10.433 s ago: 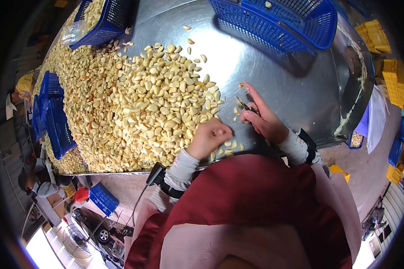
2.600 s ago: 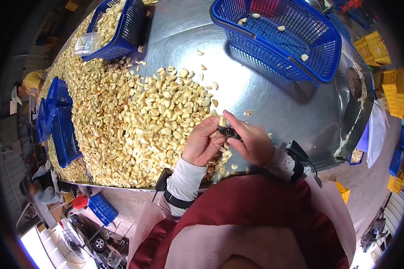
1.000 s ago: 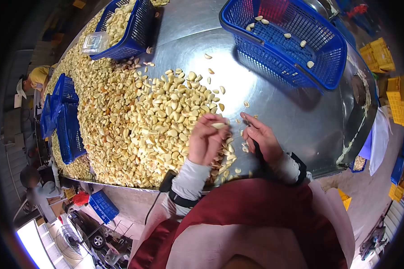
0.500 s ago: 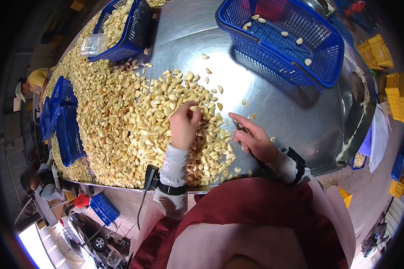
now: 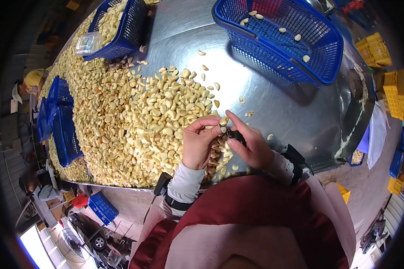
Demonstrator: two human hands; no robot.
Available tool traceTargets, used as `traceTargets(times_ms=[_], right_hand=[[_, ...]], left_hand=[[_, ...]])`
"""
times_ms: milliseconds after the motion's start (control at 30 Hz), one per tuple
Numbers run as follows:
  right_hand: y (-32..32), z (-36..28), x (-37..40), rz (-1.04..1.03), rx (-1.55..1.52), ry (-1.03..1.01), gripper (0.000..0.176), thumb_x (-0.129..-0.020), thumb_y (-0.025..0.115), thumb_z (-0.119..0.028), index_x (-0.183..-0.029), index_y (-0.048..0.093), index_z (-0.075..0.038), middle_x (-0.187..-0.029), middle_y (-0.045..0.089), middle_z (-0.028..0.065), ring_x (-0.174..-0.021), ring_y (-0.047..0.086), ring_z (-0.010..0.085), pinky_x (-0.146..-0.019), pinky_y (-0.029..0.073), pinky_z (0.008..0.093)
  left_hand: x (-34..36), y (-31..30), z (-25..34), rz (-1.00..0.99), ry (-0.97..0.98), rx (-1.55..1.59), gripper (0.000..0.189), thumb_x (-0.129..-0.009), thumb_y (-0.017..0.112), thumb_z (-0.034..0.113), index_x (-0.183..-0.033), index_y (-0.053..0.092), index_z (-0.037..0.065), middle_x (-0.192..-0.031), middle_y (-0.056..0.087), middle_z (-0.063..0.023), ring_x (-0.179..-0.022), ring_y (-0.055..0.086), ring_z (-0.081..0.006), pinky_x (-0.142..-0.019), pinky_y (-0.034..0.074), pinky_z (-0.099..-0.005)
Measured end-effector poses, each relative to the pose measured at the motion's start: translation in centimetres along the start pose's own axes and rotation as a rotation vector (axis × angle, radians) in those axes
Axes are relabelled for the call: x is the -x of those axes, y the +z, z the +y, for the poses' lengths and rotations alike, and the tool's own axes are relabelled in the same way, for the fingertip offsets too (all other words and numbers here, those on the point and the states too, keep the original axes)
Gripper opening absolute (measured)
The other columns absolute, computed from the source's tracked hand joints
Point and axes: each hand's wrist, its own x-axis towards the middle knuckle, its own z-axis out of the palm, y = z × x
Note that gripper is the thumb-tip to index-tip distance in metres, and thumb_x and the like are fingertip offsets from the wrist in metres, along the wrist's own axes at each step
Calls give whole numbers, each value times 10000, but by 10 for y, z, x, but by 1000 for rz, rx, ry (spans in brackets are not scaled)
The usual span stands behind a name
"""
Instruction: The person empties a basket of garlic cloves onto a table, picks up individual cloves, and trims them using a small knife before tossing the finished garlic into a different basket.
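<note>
Head view: left hand (image 5: pixel 199 143) pinches a clove (image 5: pixel 223 121), apparently to leave its surface exposed; right hand (image 5: pixel 256 147) grasps a dark tool (image 5: pixel 238 136) just beside it, contact unclear.

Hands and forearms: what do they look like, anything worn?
Left hand and right hand are bare. Long whitish sleeves. Over each sleeve, a black strap with a small black box; a thin dark cable runs from the left one.
</note>
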Motion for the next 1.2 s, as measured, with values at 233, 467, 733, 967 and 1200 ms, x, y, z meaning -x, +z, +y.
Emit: traceTargets(times_ms=[233,467,733,967,1200], right_hand=[[-9,6,-3,-126,-901,386,537,-939,507,-195,-1415,347,-4,-779,527,26,-576,493,76,-543,401,209],[-4,23,13,-111,-402,173,510,-940,517,-158,-1409,379,-15,-854,553,20,-595,470,32,-555,391,171],[-15,25,16,-155,-973,516,534,-945,504,-197,-1434,347,-51,-768,536,1,-547,438,42,-498,380,179],[-13,35,14,-157,-596,442,530,-941,468,-181,-1434,340,-36,-778,545,1,-531,427,46,-495,379,175],[-9,17,7,-190,-446,270,513,-941,483,-163,-1410,360,5,-1059,601,90,-866,554,109,-784,441,231]], left_hand=[[0,-10,-5,-104,-76,186,139,-877,621,24,-1012,587,15,-1039,605,-108,-876,622,-208,-831,513,-309],[-2,-3,-22,-191,-243,227,111,-903,603,45,-962,511,25,-855,624,-91,-772,637,-163,-698,540,-260],[11,-20,-29,-293,-361,318,128,-876,612,13,-953,511,27,-866,612,-78,-756,613,-159,-661,508,-245],[0,-37,13,5,418,-1282,87,-838,606,77,-779,627,17,-825,564,-93,-572,547,-190,-515,445,-278],[-9,-41,16,-28,482,-1451,148,-769,645,-17,-910,661,22,-844,587,-129,-601,575,-218,-535,448,-333]])
